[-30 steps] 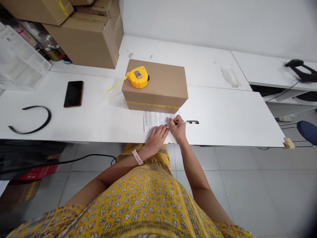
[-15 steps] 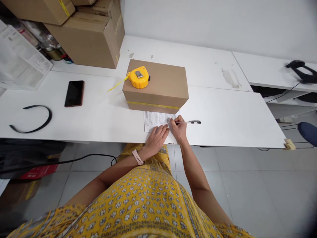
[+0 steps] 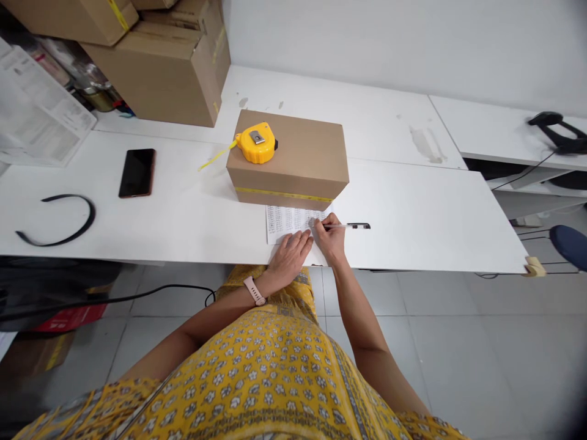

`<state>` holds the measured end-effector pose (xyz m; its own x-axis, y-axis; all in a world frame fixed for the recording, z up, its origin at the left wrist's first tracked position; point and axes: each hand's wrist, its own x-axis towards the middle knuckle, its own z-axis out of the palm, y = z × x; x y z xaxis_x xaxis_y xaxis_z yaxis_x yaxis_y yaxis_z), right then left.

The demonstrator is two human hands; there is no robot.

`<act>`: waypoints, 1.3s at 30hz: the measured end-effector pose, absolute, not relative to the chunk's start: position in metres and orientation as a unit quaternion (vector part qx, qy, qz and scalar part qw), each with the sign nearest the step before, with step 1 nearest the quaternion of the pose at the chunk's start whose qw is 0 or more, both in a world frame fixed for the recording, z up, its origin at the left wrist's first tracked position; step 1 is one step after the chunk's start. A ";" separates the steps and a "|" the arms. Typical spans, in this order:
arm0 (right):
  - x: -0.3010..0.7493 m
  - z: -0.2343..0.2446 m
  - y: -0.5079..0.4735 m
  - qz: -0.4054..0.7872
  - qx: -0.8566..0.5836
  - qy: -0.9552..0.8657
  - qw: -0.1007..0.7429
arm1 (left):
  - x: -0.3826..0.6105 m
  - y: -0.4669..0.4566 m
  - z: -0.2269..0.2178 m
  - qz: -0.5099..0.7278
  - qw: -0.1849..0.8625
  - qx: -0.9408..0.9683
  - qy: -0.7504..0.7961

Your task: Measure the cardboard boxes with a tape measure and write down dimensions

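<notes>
My right hand [image 3: 331, 239] pinches a pen [image 3: 356, 226] with a clear barrel and black cap end, its tip down at the paper. Lying flat with fingers stretched out, my left hand [image 3: 290, 252] presses on the lower edge of the same paper [image 3: 277, 222]. Rows of small handwriting cover the sheet, too small to read, and its far edge is hidden by a cardboard box [image 3: 302, 150]. On top of that box rests a yellow tape measure [image 3: 257, 143], a short length of its tape sticking out to the left.
A phone [image 3: 137, 173] and a curved black band [image 3: 85, 223] lie on the white table [image 3: 192, 214] to the left. Larger cardboard boxes [image 3: 156, 79] are stacked at the back left. A black stand [image 3: 557, 131] with a cable sits far right, above a dark blue stool [image 3: 568, 245].
The pen's upper end has shifted very slightly left with my right hand. My left hand, the box and the tape measure keep their places.
</notes>
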<state>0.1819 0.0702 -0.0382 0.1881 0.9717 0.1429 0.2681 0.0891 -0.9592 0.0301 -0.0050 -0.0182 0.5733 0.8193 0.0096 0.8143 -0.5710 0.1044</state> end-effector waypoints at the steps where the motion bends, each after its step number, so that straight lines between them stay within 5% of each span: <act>1: 0.182 -0.038 0.070 0.346 -0.580 -0.535 0.508 | 0.030 -0.005 -0.018 0.031 0.046 0.886 0.461; 39: 0.183 -0.036 0.069 0.331 -0.586 -0.538 0.508 | 0.030 -0.005 -0.017 0.024 0.037 0.887 0.460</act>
<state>0.1831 0.0689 -0.0365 0.2012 0.9667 0.1583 0.2936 0.0947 -0.9512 0.0300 -0.0048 -0.0170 0.5757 0.8176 0.0081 0.8141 -0.5741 0.0879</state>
